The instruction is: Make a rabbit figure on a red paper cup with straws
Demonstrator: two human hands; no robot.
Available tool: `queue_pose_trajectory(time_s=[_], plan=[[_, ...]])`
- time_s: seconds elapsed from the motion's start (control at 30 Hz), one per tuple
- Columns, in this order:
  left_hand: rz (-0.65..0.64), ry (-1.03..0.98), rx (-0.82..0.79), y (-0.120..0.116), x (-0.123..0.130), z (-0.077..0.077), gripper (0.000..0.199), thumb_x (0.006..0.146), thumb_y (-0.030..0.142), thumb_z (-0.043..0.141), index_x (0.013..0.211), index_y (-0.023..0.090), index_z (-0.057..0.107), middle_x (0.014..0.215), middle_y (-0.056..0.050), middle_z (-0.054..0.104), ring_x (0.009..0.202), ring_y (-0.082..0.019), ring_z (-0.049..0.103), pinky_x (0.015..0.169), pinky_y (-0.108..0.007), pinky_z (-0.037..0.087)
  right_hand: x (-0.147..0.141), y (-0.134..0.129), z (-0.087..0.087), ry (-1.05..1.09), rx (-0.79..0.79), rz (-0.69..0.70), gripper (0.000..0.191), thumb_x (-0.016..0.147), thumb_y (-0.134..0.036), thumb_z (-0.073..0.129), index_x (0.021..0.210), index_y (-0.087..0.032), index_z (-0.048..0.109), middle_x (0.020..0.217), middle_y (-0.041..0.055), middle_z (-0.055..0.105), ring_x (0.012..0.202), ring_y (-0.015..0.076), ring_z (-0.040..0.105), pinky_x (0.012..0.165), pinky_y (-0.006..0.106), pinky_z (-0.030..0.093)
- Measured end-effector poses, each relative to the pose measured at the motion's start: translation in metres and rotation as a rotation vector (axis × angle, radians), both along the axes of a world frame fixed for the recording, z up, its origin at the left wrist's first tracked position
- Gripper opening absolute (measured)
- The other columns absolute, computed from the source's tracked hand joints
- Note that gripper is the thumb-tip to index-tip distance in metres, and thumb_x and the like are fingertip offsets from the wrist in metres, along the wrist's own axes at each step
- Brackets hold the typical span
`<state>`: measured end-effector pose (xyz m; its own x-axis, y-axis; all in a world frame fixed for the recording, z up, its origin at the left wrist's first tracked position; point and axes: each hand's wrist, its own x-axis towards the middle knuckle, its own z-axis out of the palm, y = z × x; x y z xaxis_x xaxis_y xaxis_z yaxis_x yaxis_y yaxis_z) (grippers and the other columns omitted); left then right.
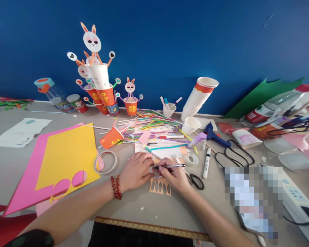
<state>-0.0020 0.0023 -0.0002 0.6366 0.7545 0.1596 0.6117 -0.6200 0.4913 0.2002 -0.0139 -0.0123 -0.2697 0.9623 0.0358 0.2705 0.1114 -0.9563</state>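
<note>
My right hand [173, 175] grips a slim pen [173, 166], its tip over a small pale paper piece [156, 172] on the table. My left hand [136, 171] lies flat beside that piece, fingers stretched toward it, with a red bead bracelet at the wrist. Whether its fingertips press on the piece I cannot make out. Just below the hands lies an orange paper strip [160, 187] with several leaf-shaped cut-outs. Black-handled scissors [196, 181], partly hidden by my right hand, rest to its right. A tape roll [191, 159] is close behind them.
Yellow paper [69, 154] over pink paper and a tape ring [105, 162] lie left. Many colored sticks [154, 125] spread behind the hands. Rabbit-decorated cups [99, 75] and stacked paper cups [198, 97] stand by the blue wall. A blue glue gun [216, 136], cables and a power strip [295, 195] are right.
</note>
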Motion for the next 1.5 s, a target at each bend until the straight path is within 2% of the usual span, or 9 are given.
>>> queue_pose_trajectory(time_s=[0.47, 0.87, 1.3, 1.5], plan=[[0.001, -0.009, -0.002, 0.0, -0.001, 0.001, 0.023, 0.087, 0.029, 0.067, 0.106, 0.022, 0.057, 0.122, -0.004, 0.058, 0.114, -0.025, 0.051, 0.097, -0.04, 0.041, 0.002, 0.001, -0.007, -0.084, 0.073, -0.023, 0.014, 0.089, -0.021, 0.049, 0.084, -0.022, 0.062, 0.07, -0.0018, 0.063, 0.061, 0.0152, 0.057, 0.059, 0.026, 0.045], [0.006, -0.005, 0.003, -0.001, -0.001, 0.0, 0.021, 0.088, 0.031, 0.065, 0.105, 0.022, 0.057, 0.123, -0.005, 0.058, 0.115, -0.025, 0.051, 0.097, -0.041, 0.042, 0.001, 0.0, -0.004, -0.018, 0.013, -0.044, 0.013, 0.085, -0.018, 0.049, 0.08, -0.022, 0.061, 0.068, -0.0012, 0.065, 0.057, 0.0146, 0.057, 0.055, 0.025, 0.044], [0.003, -0.005, 0.01, 0.0, -0.001, 0.0, 0.02, 0.088, 0.03, 0.064, 0.105, 0.023, 0.057, 0.123, -0.005, 0.058, 0.115, -0.026, 0.051, 0.097, -0.041, 0.042, 0.003, 0.001, -0.012, -0.064, 0.066, -0.062, 0.013, 0.088, -0.019, 0.049, 0.081, -0.022, 0.06, 0.065, -0.0027, 0.057, 0.058, 0.0147, 0.052, 0.056, 0.025, 0.041], [0.002, -0.014, 0.007, 0.0, -0.001, 0.0, 0.019, 0.089, 0.031, 0.062, 0.105, 0.022, 0.057, 0.122, -0.005, 0.058, 0.115, -0.025, 0.051, 0.098, -0.041, 0.042, 0.001, 0.0, -0.006, -0.044, 0.065, -0.088, 0.014, 0.086, -0.018, 0.049, 0.078, -0.021, 0.06, 0.065, -0.0017, 0.059, 0.058, 0.015, 0.055, 0.055, 0.025, 0.042]])
